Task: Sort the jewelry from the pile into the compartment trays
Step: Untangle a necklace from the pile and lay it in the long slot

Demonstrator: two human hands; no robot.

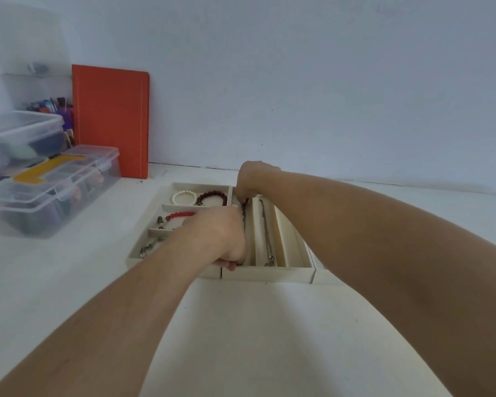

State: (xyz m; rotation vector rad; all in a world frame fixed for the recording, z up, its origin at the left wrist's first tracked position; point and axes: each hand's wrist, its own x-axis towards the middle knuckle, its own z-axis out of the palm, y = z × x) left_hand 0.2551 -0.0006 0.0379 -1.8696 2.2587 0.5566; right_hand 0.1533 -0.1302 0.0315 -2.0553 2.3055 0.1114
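Both hands are working over the cream trays in the head view. Farther back, the right hand [251, 179] is pinching the top end of a dark chain necklace [244, 214] above the leftmost long slot of the middle tray [267, 275]. Nearer the camera, the left hand [221, 236] is curling its fingers at the lower end of that same slot, seemingly gripping the chain's other end, though the hold itself is hidden. A thin silver necklace [265, 233] is lying in the next slot. Within the left tray [135, 255], a white pearl bracelet [184, 197] and a dark red bead bracelet [212, 197] are sitting in the far compartment, a bright red bead bracelet [179, 215] in the middle one, and a metal chain [149, 247] in the nearest. Clear plastic boxes [49, 181] and an orange board [111, 120] are standing to the left.
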